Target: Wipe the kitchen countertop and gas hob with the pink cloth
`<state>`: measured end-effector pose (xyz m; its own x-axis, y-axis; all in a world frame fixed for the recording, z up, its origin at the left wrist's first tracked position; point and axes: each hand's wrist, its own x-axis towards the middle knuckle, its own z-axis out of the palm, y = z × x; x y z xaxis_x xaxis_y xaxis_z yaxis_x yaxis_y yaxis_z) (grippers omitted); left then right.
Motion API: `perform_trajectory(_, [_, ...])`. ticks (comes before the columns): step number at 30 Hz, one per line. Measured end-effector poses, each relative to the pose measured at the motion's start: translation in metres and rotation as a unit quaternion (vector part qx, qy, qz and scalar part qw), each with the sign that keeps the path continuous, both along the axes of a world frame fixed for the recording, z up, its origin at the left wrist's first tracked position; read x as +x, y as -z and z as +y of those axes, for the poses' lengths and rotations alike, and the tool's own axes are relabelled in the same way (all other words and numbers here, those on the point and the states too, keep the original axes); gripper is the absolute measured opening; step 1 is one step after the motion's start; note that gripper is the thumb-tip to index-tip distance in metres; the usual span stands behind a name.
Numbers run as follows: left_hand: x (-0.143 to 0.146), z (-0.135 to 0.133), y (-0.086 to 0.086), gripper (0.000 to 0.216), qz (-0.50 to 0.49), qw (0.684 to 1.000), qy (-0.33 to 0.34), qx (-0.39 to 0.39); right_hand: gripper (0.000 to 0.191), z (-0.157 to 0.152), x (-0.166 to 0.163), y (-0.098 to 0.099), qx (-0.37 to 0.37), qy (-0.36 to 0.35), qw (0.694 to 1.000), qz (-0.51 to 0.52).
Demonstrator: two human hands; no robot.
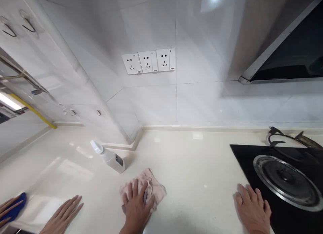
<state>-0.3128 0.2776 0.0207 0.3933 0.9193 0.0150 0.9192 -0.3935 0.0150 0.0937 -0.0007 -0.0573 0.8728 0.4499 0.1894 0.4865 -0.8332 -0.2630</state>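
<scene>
My left hand (137,207) lies flat, fingers spread, pressing a soft crumpled pink cloth (145,188) onto the glossy cream countertop (196,180). My right hand (253,208) rests open, palm down, at the black glass hob (297,200) edge. A white plastic spray bottle (109,157) stands near; its label is too small to read. Another person's 2 hands (63,215) rest at far left
</scene>
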Motion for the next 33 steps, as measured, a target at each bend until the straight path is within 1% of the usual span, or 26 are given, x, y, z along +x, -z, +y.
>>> perform_trajectory(4, [0.058,0.047,-0.019,0.064,0.01,0.999,-0.033,-0.019,0.069,0.003,-0.002,-0.001,-0.007,0.003,1.0,-0.019])
perform_trajectory(8, [0.118,0.089,-0.028,0.067,0.001,0.999,-0.037,-0.039,0.069,0.005,-0.004,-0.003,-0.019,-0.002,0.999,-0.028])
perform_trajectory(10, [0.15,0.102,-0.03,0.07,-0.011,0.998,-0.024,-0.053,0.068,0.007,-0.005,-0.005,-0.022,-0.001,0.999,-0.04])
perform_trajectory(12, [0.183,0.107,-0.029,0.072,-0.021,0.998,0.005,-0.061,0.067,0.008,-0.006,-0.007,-0.022,-0.002,0.998,-0.054])
perform_trajectory(14, [0.219,0.101,-0.026,0.074,-0.031,0.996,0.05,-0.065,0.066,0.009,-0.006,-0.007,-0.019,-0.005,0.998,-0.065])
perform_trajectory(16, [0.253,0.084,-0.022,0.076,-0.051,0.989,0.109,-0.081,0.064,0.009,-0.006,-0.007,-0.016,-0.005,0.997,-0.072])
perform_trajectory(19, [0.292,0.039,-0.012,0.078,-0.09,0.966,0.214,-0.113,0.062,0.008,-0.005,-0.006,-0.01,-0.005,0.997,-0.071])
perform_trajectory(21, [0.302,0.003,-0.004,0.078,-0.106,0.942,0.291,-0.129,0.063,0.007,-0.004,-0.006,-0.006,-0.005,0.998,-0.065])
perform_trajectory(22, [0.3,-0.015,0.0,0.078,-0.11,0.929,0.327,-0.134,0.063,0.006,-0.004,-0.006,-0.004,-0.005,0.998,-0.062])
perform_trajectory(24, [0.284,-0.046,0.007,0.077,-0.115,0.903,0.391,-0.135,0.065,0.005,-0.003,-0.006,0.001,-0.005,0.998,-0.057])
perform_trajectory(25, [0.27,-0.059,0.011,0.076,-0.117,0.891,0.417,-0.132,0.065,0.005,-0.002,-0.006,0.002,-0.004,0.999,-0.052])
perform_trajectory(27, [0.234,-0.077,0.018,0.073,-0.123,0.872,0.459,-0.117,0.065,0.005,-0.002,-0.006,0.002,-0.003,0.999,-0.042])
perform_trajectory(29, [0.188,-0.085,0.025,0.071,-0.127,0.863,0.481,-0.084,0.064,0.005,-0.002,-0.006,0.002,0.001,0.999,-0.033])
perform_trajectory(30, [0.163,-0.086,0.029,0.071,-0.126,0.864,0.483,-0.06,0.064,0.005,-0.002,-0.006,0.003,0.001,0.999,-0.032])
perform_trajectory(32, [0.111,-0.08,0.035,0.07,-0.119,0.869,0.479,-0.005,0.064,0.006,-0.003,-0.006,0.008,0.001,0.999,-0.036])
perform_trajectory(33, [0.086,-0.073,0.037,0.069,-0.115,0.878,0.465,0.023,0.065,0.006,-0.003,-0.005,0.01,0.0,0.999,-0.038])
